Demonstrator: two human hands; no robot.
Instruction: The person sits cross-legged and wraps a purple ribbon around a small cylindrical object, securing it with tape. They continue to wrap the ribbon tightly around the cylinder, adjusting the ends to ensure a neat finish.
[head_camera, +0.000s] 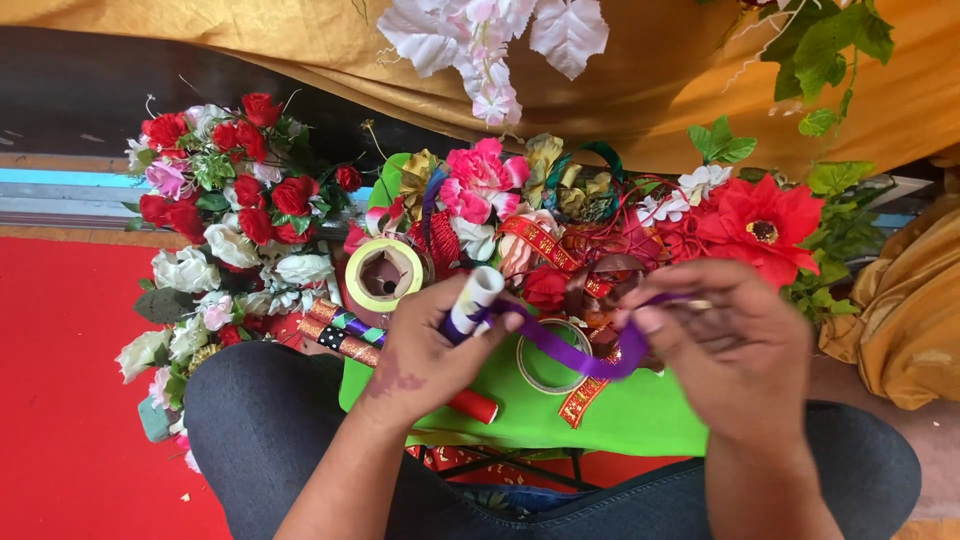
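My left hand (432, 345) grips a white tube-shaped roll (474, 296) with purple ribbon (572, 355) coming off it. The ribbon sags in a loop across to my right hand (725, 345), which pinches its other end between thumb and fingers. Both hands hover just above a green tray (640, 415) resting on my lap, in front of a heap of artificial flowers.
A roll of yellowish tape (381, 273), a thin ring (549, 360), red-gold trim (580, 400) and patterned ribbon rolls (338, 335) lie on the tray. A red-and-white flower bouquet (225, 215) sits left on red carpet (70, 380). A big red flower (760, 228) and gold cloth (900, 310) lie right.
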